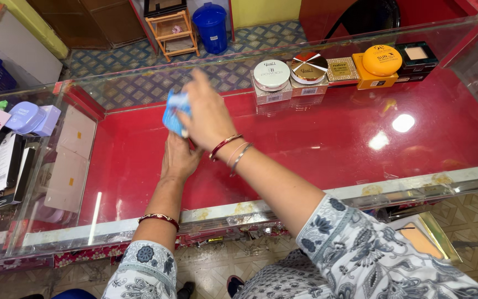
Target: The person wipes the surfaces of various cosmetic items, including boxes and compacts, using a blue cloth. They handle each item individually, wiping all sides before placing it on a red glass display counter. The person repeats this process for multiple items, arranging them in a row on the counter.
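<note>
The right hand grips a blue cloth over the glass counter — the left hand lies flat and open below it. Boxes sit far back.

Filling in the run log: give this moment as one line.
right hand: holds blue cloth | left hand: flat on red counter | cosmetic boxes: along back edge

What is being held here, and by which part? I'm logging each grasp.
The right hand grips a blue cloth by its right edge; the left hand, flat below, holds nothing.
</note>
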